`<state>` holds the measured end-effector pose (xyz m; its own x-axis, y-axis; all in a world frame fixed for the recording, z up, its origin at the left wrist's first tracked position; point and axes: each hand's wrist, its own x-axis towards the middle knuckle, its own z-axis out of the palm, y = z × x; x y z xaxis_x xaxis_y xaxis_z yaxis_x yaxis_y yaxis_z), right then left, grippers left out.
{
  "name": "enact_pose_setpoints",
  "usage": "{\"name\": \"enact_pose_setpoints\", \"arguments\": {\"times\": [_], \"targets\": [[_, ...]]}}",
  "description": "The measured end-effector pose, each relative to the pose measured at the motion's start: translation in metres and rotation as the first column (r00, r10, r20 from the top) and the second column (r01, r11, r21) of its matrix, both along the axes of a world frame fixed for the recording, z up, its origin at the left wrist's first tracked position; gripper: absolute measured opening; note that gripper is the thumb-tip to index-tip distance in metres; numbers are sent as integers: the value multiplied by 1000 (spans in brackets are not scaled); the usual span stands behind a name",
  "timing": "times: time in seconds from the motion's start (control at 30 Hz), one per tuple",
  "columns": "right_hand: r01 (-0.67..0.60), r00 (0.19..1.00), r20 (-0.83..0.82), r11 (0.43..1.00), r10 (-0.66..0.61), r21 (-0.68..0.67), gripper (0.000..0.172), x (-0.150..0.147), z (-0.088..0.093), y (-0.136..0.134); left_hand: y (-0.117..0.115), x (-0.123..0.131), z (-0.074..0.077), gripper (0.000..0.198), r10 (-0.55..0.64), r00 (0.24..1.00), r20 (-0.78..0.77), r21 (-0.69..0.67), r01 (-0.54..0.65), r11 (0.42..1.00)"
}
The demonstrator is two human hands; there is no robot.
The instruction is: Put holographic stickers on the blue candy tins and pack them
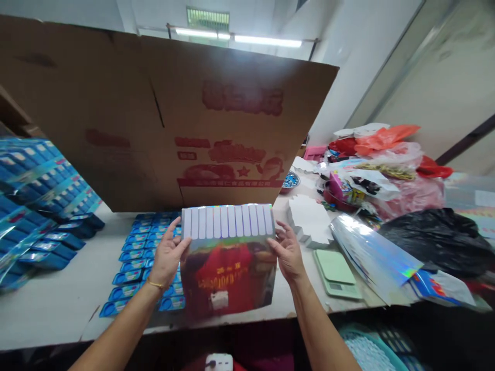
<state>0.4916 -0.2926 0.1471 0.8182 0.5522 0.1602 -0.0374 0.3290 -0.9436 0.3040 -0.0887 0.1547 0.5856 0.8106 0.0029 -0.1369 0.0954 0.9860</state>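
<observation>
Between both hands, tilted up above the table's front edge, is a shiny mirror-like sheet (228, 273). A row of several white upright strips runs along its top, and its lower part reflects something red with yellow lettering. My left hand (169, 253) grips the left edge, thumb on the front and fingers behind. My right hand (286, 252) grips the opposite edge the same way, its fingers partly spread. Rows of small blue plastic trays (133, 256) lie on the table behind and left of the sheet.
A large cardboard sheet (166, 113) stands behind the trays. Stacked blue packs (34, 201) are at left. On the right are white cut card pieces (309, 219), a green scale (337, 273), shiny sheets (371, 257) and plastic bags (436, 237). A teal basin (371, 345) sits below.
</observation>
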Motion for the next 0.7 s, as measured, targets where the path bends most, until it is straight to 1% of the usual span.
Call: {"name": "enact_pose_setpoints", "arguments": {"times": [0.03, 0.07, 0.13, 0.2, 0.23, 0.3, 0.37, 0.43, 0.5, 0.6, 0.67, 0.7], "targets": [[-16, 999, 41, 1000, 17, -23, 57, -8, 7, 5, 6, -6, 2, 73, 3, 1000, 2, 7, -3, 1000], [-31, 996, 83, 997, 37, -70, 56, -15, 12, 11, 12, -13, 4, 68, 3, 1000, -4, -3, -3, 1000], [-40, 987, 148, 979, 70, -200, 47, -29, 21, 22, 28, -28, 10, 58, -8, 999, -38, -45, 6, 999], [-23, 981, 175, 955, 78, -296, 39, -43, 27, 35, 47, -46, 18, 54, -68, 994, -86, -51, 64, 997], [-15, 983, 171, 950, 72, -313, 39, -50, 29, 41, 58, -56, 22, 54, -113, 987, -111, -22, 112, 993], [-10, 989, 138, 947, 57, -321, 47, -64, 34, 55, 80, -75, 30, 56, -194, 966, -170, 100, 213, 972], [-17, 991, 119, 934, 64, -357, 54, -77, 40, 69, 99, -91, 37, 54, -212, 948, -238, 258, 272, 927], [-29, 990, 115, 911, 84, -412, 55, -88, 44, 82, 114, -103, 41, 44, -169, 941, -292, 409, 283, 867], [-52, 988, 106, 886, 112, -460, 53, -94, 45, 95, 125, -113, 43, 33, -108, 937, -331, 533, 280, 798], [-116, 977, 89, 839, 192, -532, 47, -93, 41, 106, 133, -123, 44, 22, -21, 926, -377, 655, 283, 701], [-146, 949, 139, 787, 282, -600, 41, -89, 37, 108, 134, -129, 44, 19, 35, 914, -404, 712, 290, 639], [-133, 923, 198, 754, 331, -643, 37, -87, 36, 107, 133, -131, 44, 19, 57, 910, -411, 738, 295, 607]]}}
